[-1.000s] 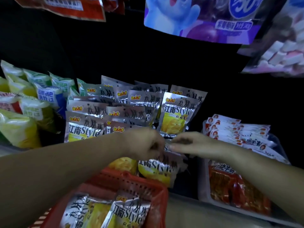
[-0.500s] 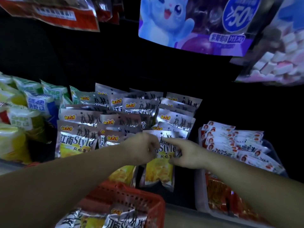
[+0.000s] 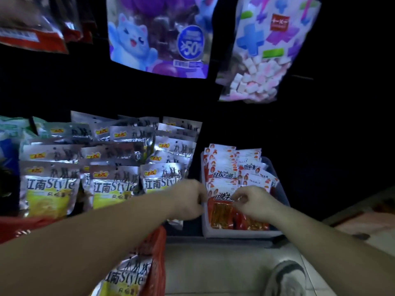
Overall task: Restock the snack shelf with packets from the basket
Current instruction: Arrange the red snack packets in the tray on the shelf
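**Both hands at the snack shelf, basket below**

Nearest, pale floor tiles [image 3: 213, 272] and a grey-and-white shoe [image 3: 286, 278] lie under the arms. The red basket [image 3: 158, 251], of slotted plastic, shows low at left with a glossy silver-and-yellow packet [image 3: 126, 278] inside.

Above it the left hand [image 3: 188, 199] is a curled fist against the lower right corner of the front silver packet [image 3: 160, 180] on the shelf [image 3: 224, 242]; I cannot tell whether it grips the foil. The right hand [image 3: 254, 204], fingers curled and thumb near forefinger, is over a white tray [image 3: 241, 233] of red-and-white packets [image 3: 222, 212]; whether it touches them is unclear.

Behind, more silver packets [image 3: 119, 154] stand in overlapping rows. Farthest, against the dark, hang a blue cat bag [image 3: 136, 41] and a clear bag of pink-and-white cubes [image 3: 256, 82].
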Demonstrator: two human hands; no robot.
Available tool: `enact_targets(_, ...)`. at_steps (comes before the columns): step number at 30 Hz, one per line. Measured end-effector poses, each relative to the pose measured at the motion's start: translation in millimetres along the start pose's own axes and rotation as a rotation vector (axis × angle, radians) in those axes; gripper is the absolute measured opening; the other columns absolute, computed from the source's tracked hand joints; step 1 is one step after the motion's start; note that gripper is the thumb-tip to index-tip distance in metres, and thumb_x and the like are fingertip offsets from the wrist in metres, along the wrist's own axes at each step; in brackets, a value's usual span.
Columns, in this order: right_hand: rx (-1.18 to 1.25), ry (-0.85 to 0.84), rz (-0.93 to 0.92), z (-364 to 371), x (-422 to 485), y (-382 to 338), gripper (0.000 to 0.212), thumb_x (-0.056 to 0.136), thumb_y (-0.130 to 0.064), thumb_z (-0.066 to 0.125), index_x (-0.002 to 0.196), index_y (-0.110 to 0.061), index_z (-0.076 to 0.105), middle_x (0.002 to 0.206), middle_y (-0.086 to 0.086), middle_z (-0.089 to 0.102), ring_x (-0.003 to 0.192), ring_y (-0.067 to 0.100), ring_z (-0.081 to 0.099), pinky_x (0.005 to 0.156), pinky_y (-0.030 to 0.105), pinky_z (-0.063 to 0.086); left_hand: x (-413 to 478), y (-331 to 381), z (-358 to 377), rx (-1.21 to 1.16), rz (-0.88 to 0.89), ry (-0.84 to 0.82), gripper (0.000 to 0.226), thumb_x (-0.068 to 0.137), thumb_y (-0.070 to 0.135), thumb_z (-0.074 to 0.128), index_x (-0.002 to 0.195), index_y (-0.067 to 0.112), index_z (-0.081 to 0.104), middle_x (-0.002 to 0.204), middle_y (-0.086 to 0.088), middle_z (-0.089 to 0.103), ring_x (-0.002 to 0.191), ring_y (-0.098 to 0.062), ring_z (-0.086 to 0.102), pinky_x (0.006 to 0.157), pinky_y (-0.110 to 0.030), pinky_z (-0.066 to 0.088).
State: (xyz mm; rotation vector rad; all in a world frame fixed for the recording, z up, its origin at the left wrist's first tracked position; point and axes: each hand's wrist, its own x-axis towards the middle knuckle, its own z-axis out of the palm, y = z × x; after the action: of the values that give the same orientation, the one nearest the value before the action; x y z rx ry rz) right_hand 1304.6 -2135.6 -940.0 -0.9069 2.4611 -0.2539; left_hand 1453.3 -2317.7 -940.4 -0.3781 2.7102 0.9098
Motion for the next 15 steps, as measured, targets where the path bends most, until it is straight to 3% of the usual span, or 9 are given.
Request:
enact_targets(3,0.173,-0.041,0.038,26.8,19.1,42.7,0.010,0.095,-0.023,0.070,0.098,-0.033,0.070,0.099,-0.008,0.071,0.093,0.010,0.067,0.087,0.028,0.056,23.1,7.9,46.7,-0.034,-0.060,0.141,0.028,0.093,0.024,0.063,0.120,0.029,0.069,0.127,0.003,0.063,0.110,-0.019,0.063,0.093,-0.031,0.056)
enact_targets(6,0.302,-0.159,0.068,47.9,33.6,73.4,0.027,0.098,-0.032,0.068,0.124,-0.028,0.069,0.119,-0.006,0.071,0.102,0.005,0.065,0.084,0.017,0.051,44.4,9.3,88.1,-0.122,-0.121,0.290,0.035,0.091,0.019,0.063,0.124,0.032,0.066,0.129,0.007,0.052,0.109,-0.017,0.062,0.092,-0.028,0.054)
enact_targets(8,0.318,-0.248,0.092,55.8,42.6,93.9,0.046,0.098,-0.042,0.065,0.141,-0.026,0.060,0.135,-0.006,0.064,0.115,0.006,0.061,0.093,0.017,0.045,54.0,6.9,107.6,-0.145,-0.101,0.359,0.046,0.085,0.010,0.065,0.125,0.031,0.068,0.128,0.009,0.052,0.112,-0.018,0.062,0.095,-0.030,0.054)
enact_targets(11,0.345,-0.324,0.144,58.2,51.2,119.7,0.058,0.096,-0.054,0.064,0.149,-0.032,0.051,0.143,-0.009,0.059,0.117,0.006,0.059,0.095,0.018,0.045,57.1,-5.1,121.2,-0.190,-0.024,0.442,0.051,0.076,-0.003,0.066,0.118,0.027,0.073,0.122,0.012,0.059,0.111,-0.016,0.062,0.093,-0.035,0.056)
enact_targets(15,0.378,-0.252,0.196,60.4,55.6,127.7,0.066,0.095,-0.056,0.063,0.153,-0.030,0.046,0.145,-0.007,0.059,0.118,0.009,0.062,0.098,0.022,0.048,51.5,-11.9,116.4,-0.212,0.049,0.478,0.043,0.080,-0.003,0.065,0.113,0.022,0.074,0.118,0.014,0.059,0.111,-0.008,0.060,0.095,-0.023,0.052)
